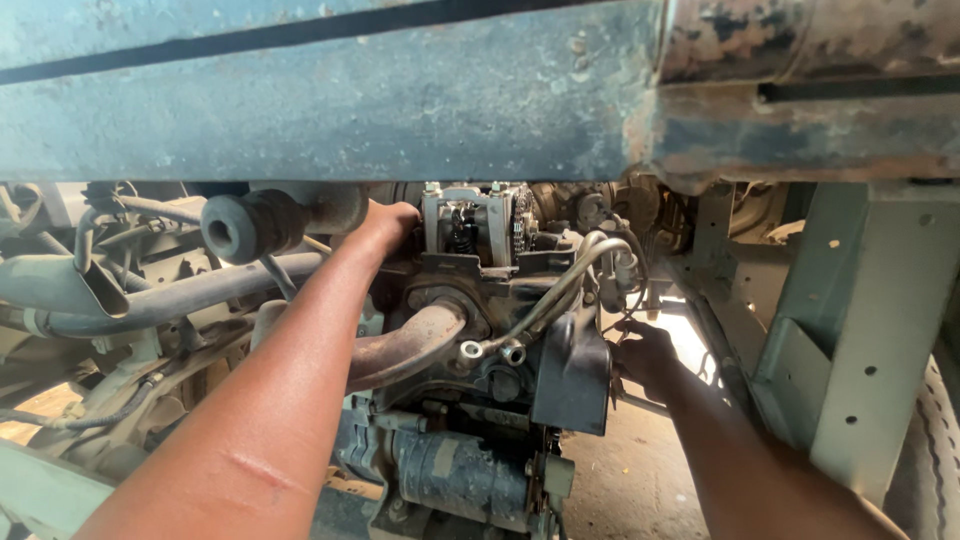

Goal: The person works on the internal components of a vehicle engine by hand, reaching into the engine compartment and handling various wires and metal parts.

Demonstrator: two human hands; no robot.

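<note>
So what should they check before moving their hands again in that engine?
1. Left hand placed on the engine top, beside the chain sprocket: ok.
2. Right hand resting low at the engine's side, by the black cover: ok.
3. What the right hand's fingers grip: cannot tell, hidden in shadow.
4. Thin metal pipes free of both arms: ok.
5. Rusty exhaust pipe touching the left forearm: cannot tell.

Pipes crowd the engine — open gap beside green frame.
</note>
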